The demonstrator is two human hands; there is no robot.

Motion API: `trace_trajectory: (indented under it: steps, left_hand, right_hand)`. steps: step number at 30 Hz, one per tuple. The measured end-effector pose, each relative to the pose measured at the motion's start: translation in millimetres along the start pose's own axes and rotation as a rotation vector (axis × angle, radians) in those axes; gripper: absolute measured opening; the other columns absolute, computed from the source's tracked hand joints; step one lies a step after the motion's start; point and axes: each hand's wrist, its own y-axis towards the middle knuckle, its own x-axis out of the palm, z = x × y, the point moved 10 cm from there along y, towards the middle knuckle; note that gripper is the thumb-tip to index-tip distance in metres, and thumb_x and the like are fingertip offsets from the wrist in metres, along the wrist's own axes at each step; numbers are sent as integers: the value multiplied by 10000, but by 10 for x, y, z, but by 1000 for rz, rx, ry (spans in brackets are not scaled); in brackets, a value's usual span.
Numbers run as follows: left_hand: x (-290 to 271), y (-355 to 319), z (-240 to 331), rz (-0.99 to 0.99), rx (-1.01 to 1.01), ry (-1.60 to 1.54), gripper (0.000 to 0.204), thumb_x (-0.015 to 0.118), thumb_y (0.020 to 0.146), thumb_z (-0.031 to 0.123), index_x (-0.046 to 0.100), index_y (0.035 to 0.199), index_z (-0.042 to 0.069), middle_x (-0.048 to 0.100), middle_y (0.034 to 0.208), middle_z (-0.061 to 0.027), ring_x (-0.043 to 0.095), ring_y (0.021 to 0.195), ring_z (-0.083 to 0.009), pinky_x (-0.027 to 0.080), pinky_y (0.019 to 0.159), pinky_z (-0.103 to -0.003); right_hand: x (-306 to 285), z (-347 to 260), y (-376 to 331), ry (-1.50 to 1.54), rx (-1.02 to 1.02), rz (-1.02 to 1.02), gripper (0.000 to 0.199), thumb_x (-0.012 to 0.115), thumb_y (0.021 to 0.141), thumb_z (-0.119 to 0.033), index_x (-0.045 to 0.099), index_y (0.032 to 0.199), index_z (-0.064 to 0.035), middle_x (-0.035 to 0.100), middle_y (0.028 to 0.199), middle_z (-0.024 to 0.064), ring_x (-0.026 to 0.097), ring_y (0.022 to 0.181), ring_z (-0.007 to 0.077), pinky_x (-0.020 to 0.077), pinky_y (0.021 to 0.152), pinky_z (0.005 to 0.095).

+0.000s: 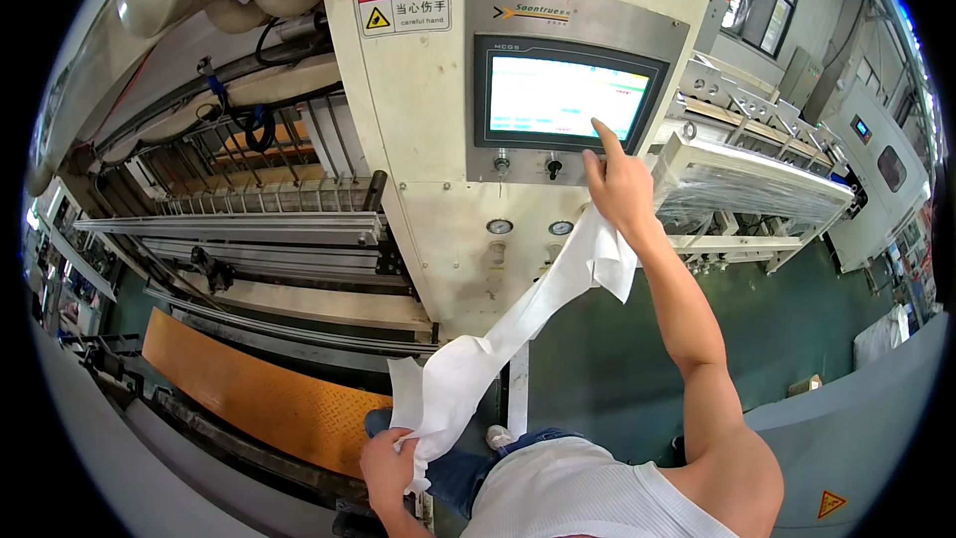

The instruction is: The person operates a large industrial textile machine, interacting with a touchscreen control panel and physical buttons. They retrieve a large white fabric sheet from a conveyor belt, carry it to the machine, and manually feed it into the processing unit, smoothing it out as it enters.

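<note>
My right hand [621, 189] is raised to a touchscreen [553, 90] on the cream machine cabinet. Its index finger is stretched out, with the tip at the lower right part of the lit display. A long strip of thin white sheet [473, 359] hangs from beneath this hand, its upper end apparently gripped by the curled fingers, which are partly hidden. The strip slants down to my left hand [386, 468], closed on its bunched lower end beside my leg. Just under the screen sit a key switch [502, 165] and a black knob [554, 168].
Two round gauges [500, 227] are set in the cabinet [428, 120]. To the left lie machine rollers, metal bars and an orange-yellow step plate [249, 399]. A wrapped white machine frame [747, 189] stands at the right over green floor [797, 309]. A grey panel [856, 438] is near my right side.
</note>
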Motion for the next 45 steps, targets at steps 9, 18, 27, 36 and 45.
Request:
trace_trajectory:
  steps: [9,18,27,36,45]
  left_hand:
    - [94,-172,69,-40,-51,19,235,727,843,238,770,1025,96,738,981,-159,680,939,-378,524,835,-441]
    - [83,-239,33,-49,-107,57,286,750,809,244,768,1015,47,730,980,-205,679,948,-403,526,842,-436]
    - [154,-240,68,-18,-70,110,280,759,795,250,774,1005,64,725,946,-207,675,932,-404,525,822,-447]
    - [151,-205,75,-35,-40,85,301,758,798,209,752,1008,-7,722,951,-233,688,937,-398,529,833,-426]
    - [236,-213,58,-84,-42,64,268,733,829,273,776,1018,87,735,980,-173,682,941,-388,532,828,-431]
  right_hand:
    - [37,-298,334,12,26,-28,587,605,952,-276,423,1501,-173,594,543,99,614,548,345,474,598,462]
    - [16,-170,259,-26,68,-56,596,605,953,-313,421,1502,-173,617,567,119,636,580,369,503,622,491]
    - [26,-161,99,24,50,-108,557,599,956,-298,455,1470,-138,699,672,126,666,640,378,534,653,481]
    - [55,-20,20,-1,47,-104,531,609,956,-280,478,1454,-152,700,693,139,669,661,384,527,655,486]
    - [69,-143,131,32,24,-88,577,614,947,-284,448,1483,-153,652,607,112,655,610,361,497,619,459]
